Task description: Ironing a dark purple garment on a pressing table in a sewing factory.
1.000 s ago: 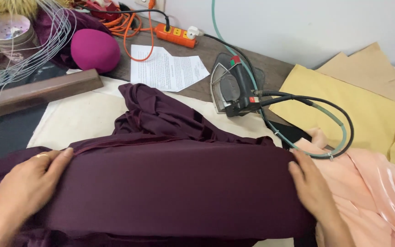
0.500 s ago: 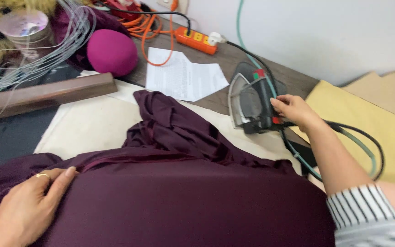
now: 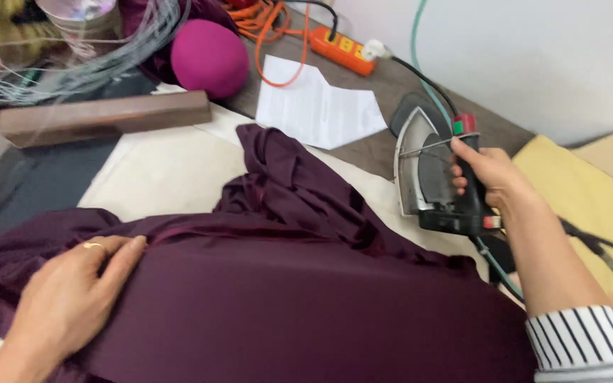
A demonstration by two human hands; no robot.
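Dark purple fabric (image 3: 306, 312) spread flat, bunched beyond, not yet pressed. Left hand (image 3: 65, 305) open, palm down on its near-left part. Right hand (image 3: 487, 174) closed around the handle of the iron (image 3: 427, 170), tilted up just right of the fabric.

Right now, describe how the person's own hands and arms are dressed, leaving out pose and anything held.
The left hand is bare, with a thin gold-coloured ring on one finger; no sleeve shows on that arm. The right hand is bare with no ring visible; its forearm is uncovered down to a pushed-up sleeve with black and white stripes.
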